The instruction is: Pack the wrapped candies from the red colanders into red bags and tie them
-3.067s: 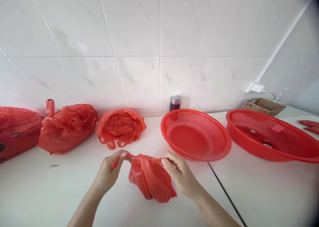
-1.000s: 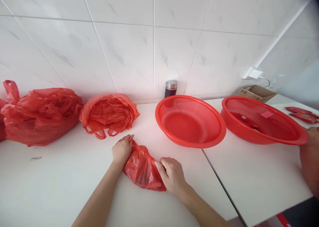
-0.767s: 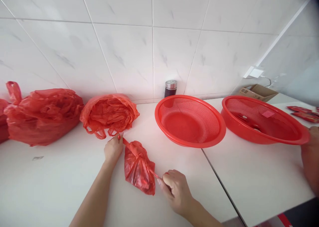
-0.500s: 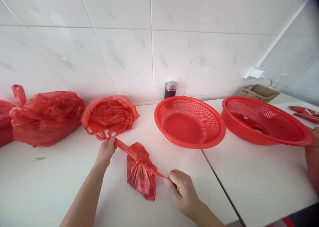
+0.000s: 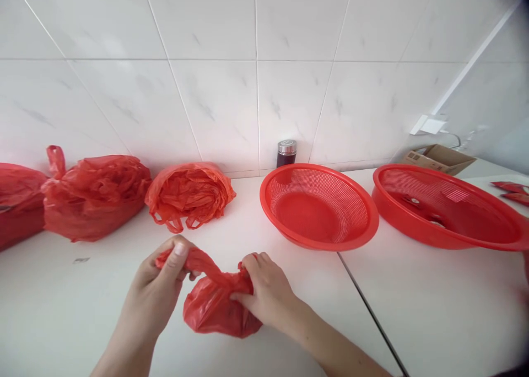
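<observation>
A small red plastic bag (image 5: pixel 219 311) with something inside rests on the white table in front of me. My left hand (image 5: pixel 163 278) is closed on its twisted end, pinching it between thumb and fingers. My right hand (image 5: pixel 264 289) is closed around the bag's right side near the gathered neck, thumb pressed against it. The bag's contents are hidden by the red plastic. Just behind lies an open red bag bundle (image 5: pixel 190 195) of crumpled plastic with its handles toward me.
Large red bags (image 5: pixel 97 200) stand at the left. A red colander (image 5: pixel 318 211) sits right of centre, with a second red basin (image 5: pixel 438 217) holding a few items beside it. Behind are a dark jar (image 5: pixel 286 154) and a cardboard box (image 5: pixel 442 159). A person's hand is partly visible at the right edge.
Both hands have come closer together and the small bag has turned. My right hand moved from pulling one stretched end to gripping the bag's side. The view has shifted slightly.
</observation>
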Tool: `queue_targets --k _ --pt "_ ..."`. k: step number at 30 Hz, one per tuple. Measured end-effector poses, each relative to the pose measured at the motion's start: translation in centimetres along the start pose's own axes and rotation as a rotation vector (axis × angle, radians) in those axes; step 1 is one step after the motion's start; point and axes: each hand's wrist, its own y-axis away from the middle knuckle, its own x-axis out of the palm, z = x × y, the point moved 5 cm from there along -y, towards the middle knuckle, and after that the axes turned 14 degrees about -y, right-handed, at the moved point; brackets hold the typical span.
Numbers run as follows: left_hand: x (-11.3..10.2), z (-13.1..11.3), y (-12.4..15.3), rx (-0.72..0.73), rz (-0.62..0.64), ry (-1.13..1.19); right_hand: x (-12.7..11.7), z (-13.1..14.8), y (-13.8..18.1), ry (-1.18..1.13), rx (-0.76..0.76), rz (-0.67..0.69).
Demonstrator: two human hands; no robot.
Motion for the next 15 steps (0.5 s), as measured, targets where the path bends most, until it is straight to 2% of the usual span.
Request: queue_targets --k 2,4,6,7,8,9,11,12,13,15 --pt "-1.5 0.6 0.3 -0.091 -0.182 -0.073 0.1 -1.3 0.1 0.004 0.01 -0.038" --pt "-3.1 0.1 1.2 -0.121 -0.431 -0.185 -0.1 -2.1 0.1 -0.004 0.018 -0.057" --pt "-3.7 -1.8 2.5 -0.021 -0.648 -0.342 -0.3 -2.2 -0.1 -0.012 0.006 -0.069" --pt "-3.3 -2.9 2.9 0.073 -0.661 -0.443 -0.4 -2.1 -0.2 -0.033 0.007 -0.073" --pt "-2.1 -3.8 3.0 0.181 -0.583 -0.556 -0.4 -1.9 -0.3 -0.069 0.012 -0.078" --pt "-0.5 -4.2 2.9 0.276 -0.431 -0.669 -0.5 -1.8 -0.4 -0.118 0.023 -0.081" --pt "3.4 -3.4 2.5 0.36 -0.044 -0.844 -0.4 -1.7 -0.4 -0.249 0.061 -0.074" --pt "5.1 -2.2 2.4 0.342 0.121 -0.898 -0.4 -1.8 -0.3 -0.324 0.08 -0.071" --pt "6.4 -0.8 2.2 0.29 0.234 -0.934 -0.5 -2.0 -0.2 -0.4 0.098 -0.074" --pt "7.9 2.1 1.8 0.146 0.324 -0.964 -0.9 -2.5 0.0 -0.536 0.121 -0.093"
